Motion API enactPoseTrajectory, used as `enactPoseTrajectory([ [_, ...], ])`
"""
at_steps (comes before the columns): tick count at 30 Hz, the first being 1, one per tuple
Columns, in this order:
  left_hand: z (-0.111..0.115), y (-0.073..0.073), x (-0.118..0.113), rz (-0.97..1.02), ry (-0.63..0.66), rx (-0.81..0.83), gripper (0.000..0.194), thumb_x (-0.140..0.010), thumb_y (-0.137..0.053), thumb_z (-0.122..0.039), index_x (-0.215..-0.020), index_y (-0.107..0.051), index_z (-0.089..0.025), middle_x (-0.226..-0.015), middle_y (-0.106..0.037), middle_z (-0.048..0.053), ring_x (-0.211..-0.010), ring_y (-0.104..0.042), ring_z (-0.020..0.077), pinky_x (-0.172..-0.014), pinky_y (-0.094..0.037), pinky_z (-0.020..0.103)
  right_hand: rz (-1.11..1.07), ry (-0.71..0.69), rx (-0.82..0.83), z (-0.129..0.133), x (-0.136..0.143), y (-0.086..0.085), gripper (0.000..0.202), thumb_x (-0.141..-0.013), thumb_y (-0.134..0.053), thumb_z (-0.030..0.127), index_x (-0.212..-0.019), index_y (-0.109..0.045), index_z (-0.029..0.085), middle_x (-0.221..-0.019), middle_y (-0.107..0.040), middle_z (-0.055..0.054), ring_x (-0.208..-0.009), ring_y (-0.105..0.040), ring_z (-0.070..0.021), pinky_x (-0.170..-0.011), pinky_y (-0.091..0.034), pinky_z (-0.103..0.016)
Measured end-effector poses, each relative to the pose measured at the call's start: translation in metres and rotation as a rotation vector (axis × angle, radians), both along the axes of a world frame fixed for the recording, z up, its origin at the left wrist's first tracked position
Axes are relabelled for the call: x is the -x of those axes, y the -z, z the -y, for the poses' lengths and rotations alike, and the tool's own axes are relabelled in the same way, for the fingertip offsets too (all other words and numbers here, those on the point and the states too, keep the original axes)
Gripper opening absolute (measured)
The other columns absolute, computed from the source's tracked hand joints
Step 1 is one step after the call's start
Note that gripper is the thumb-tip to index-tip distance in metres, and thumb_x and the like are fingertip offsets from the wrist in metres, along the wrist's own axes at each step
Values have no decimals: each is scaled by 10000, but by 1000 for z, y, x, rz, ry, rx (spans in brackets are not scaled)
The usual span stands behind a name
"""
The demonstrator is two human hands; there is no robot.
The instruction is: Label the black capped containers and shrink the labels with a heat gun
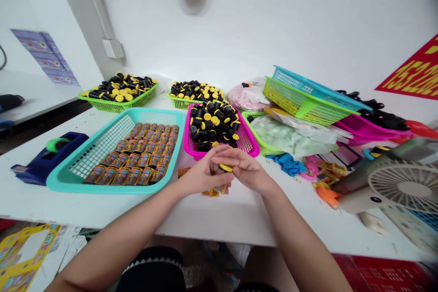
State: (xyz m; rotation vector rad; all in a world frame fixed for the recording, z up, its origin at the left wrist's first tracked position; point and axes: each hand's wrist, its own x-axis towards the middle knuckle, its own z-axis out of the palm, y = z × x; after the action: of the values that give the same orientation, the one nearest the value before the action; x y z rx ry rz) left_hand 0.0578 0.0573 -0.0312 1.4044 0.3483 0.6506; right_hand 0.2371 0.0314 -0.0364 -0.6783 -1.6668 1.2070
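Holding small round yellow-topped piece [226,168] in curled, close-set fingers of left hand [201,175] and right hand [251,171], above smooth white table [219,219], behind middle of front edge. With slotted pink plastic basket [252,144] of yellow-capped black cylinders [212,121] just beyond. With mesh-sided turquoise tray [77,157] to left, lined with printed-wrap cylinders [137,157].

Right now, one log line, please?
left hand, right hand: hold yellow-topped piece; teal basket: labelled pieces in rows; pink basket: heaped pieces
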Motion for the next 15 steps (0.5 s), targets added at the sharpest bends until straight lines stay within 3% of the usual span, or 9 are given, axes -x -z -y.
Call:
enactPoseTrajectory([
  [3, -3, 0, -3, 30, -237, 18, 890, -744, -745, -346, -1421, -192, -179, -636, -654, -25, -589, -661, 160, -570, -508, 256, 186, 298, -263, 3, 1, -6, 354, -955, -420, 456, -1246, -507, 275, -1294, -592, -95, -1224, -541, -228, -1016, -449, -477],
  [6, -5, 0, -2, 22, -408, 2, 926, -725, -766, -321, -1437, -190, -185, -560, -612, -62, -558, -645, 147, -535, -471, 215, 489, 370, -538, 5, 9, -7, 527, -852, -600, 479, -1307, -480, 241, -1306, -547, -132, -1274, -467, -270, -1067, -388, -496],
  [8, -4, 0, -1, 49, -436, 3, 953, -717, -772, -302, -1449, -172, -191, -569, -621, -58, -553, -641, 145, -533, -472, 214, 563, 385, -666, 5, 15, -4, 654, -776, -712, 392, -1340, -424, 229, -1282, -545, -143, -1244, -482, -275, -1041, -415, -485],
  [11, -1, -1, 0, 83, -414, 5, 993, -712, -770, -283, -1464, -127, -204, -602, -650, -41, -554, -642, 154, -541, -489, 235, 534, 443, -799, 3, 21, 2, 578, -775, -674, 213, -1296, -425, 242, -1196, -589, -115, -1168, -537, -247, -992, -453, -470],
  [15, 3, -1, -1, 78, -423, -32, 967, -705, -767, -241, -1449, -151, -218, -586, -609, -70, -525, -599, 121, -529, -456, 207, 532, 527, -916, 0, 22, 9, 560, -744, -668, 175, -1256, -446, 233, -1143, -620, -109, -1120, -567, -256, -956, -469, -486],
])
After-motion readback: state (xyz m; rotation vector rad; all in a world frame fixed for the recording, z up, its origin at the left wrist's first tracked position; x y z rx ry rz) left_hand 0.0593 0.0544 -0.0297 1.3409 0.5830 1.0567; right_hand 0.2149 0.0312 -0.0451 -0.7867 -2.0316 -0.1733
